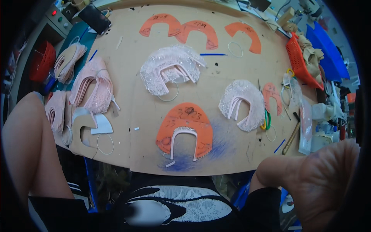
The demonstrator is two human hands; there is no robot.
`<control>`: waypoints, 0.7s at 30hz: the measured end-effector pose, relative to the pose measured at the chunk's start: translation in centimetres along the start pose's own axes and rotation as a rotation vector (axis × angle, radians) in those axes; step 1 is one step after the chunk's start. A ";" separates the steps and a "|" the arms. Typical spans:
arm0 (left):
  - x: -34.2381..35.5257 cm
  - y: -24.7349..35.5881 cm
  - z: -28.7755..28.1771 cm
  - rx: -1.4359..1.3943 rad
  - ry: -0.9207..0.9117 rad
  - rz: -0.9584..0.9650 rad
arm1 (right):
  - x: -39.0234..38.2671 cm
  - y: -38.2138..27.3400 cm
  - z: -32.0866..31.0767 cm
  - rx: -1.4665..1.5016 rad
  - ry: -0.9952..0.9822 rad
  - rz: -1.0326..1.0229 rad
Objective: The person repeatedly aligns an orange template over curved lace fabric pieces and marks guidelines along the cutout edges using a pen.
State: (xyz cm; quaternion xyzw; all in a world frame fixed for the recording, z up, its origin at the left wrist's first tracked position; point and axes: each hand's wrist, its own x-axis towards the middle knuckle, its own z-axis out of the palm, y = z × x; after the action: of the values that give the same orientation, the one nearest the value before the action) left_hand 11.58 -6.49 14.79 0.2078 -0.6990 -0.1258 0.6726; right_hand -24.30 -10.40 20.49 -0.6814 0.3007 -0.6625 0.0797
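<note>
At the right edge my right hand [324,179] is raised close to the camera; its wrist and palm side show, but the fingers are cut off. On the left my forearm [23,143] is bent upward, and the left hand lies outside the picture. On the table between my arms, an orange U-shaped template [185,114] rests on a pale pink U-shaped piece with a glittery edge. Neither arm touches it. A wooden-handled tool [291,137] and a clear plastic bag [305,127] lie nearest my right hand.
Sequinned pink U-shaped pieces lie in stacks at the middle [152,77], right [251,102] and left [102,92]. Orange templates [201,29] lie along the far side. A phone [94,19] is at the far left; a red basket [299,58] and blue bin [324,50] stand right.
</note>
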 end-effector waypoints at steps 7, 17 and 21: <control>0.2 1.0 -1.3 0.062 0.032 0.067 | -0.8 -1.5 -0.9 -0.047 0.070 -0.021; 0.1 4.0 0.5 0.070 0.069 0.037 | -13.6 2.9 6.0 -0.421 -0.524 0.737; -1.3 1.8 2.7 0.061 -0.025 -0.064 | -16.7 3.4 6.9 -0.671 -0.647 0.610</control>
State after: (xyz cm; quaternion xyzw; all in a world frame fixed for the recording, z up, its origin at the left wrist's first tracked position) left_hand 8.67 -4.60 14.25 0.2488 -0.7039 -0.1283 0.6529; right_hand -17.77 -6.52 3.73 -0.7202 0.6389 -0.2343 0.1348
